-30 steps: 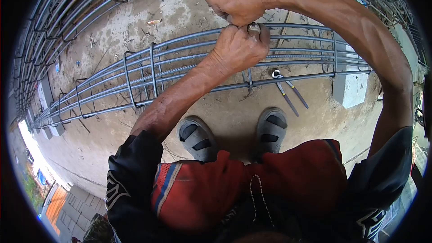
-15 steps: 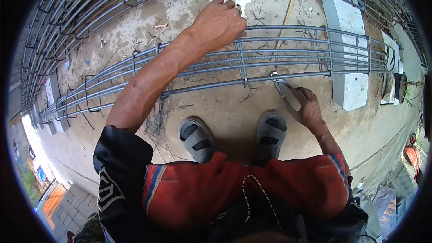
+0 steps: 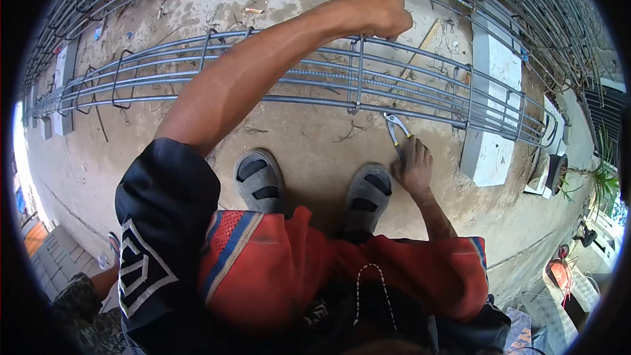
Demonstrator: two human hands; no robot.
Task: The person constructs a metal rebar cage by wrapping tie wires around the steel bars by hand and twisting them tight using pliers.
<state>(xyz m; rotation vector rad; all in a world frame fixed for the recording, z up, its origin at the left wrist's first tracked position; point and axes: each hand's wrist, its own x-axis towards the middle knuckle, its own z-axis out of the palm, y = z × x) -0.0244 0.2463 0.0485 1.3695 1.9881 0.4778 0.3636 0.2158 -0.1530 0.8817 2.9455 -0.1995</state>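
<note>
My left hand (image 3: 384, 13) is closed in a fist just above the far bar of a long rebar cage (image 3: 309, 100). What it holds, if anything, is hidden. Close to its left stands a rectangular stirrup (image 3: 359, 75) around the long bars. On the near side, my right hand (image 3: 415, 163) grips pliers (image 3: 394, 130) by their dark, yellow-marked handles. The handles are spread, and the plier head lies just below the nearest bar, apart from my left hand.
White blocks (image 3: 488, 156) support the cage at the right, with another block (image 3: 64, 82) at the left. More rebar cages (image 3: 526, 0) run along the far side. My sandalled feet (image 3: 259, 181) stand close to the cage. Someone's camouflage-clad leg (image 3: 79, 306) shows at lower left.
My left hand has moved right along the cage, past the stirrup. The pliers in my right hand are slightly farther from the near bar. The whole view has shifted and tilted.
</note>
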